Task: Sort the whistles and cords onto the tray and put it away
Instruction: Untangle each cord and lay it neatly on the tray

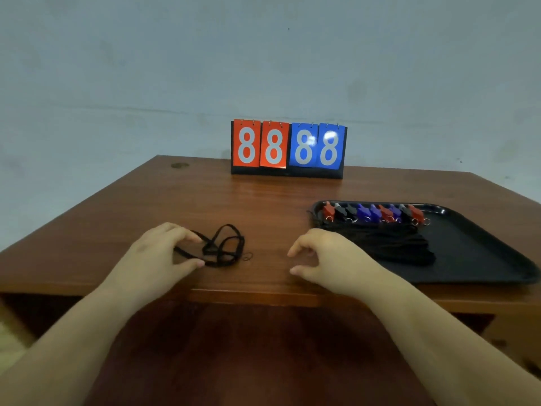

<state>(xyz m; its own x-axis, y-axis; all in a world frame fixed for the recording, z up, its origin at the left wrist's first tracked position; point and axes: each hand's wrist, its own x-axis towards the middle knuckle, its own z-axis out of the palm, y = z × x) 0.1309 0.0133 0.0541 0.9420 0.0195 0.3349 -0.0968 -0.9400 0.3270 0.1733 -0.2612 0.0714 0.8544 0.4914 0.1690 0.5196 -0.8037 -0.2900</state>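
On the black tray (480, 253) at my right, the whistles (374, 213) line the far rim and the piled cords (392, 244) blur into one dark mass. My left hand (164, 253) pinches the loose cord (225, 247) lying on the desk (175, 200); my right hand (328, 259) hovers, fingers loosely curled, grasping nothing. A scoreboard (288, 148) stands by the grey wall.

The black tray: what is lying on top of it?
On the black tray lie a row of red, black and blue whistles and a pile of black cords. The tray surface beneath them is hidden.
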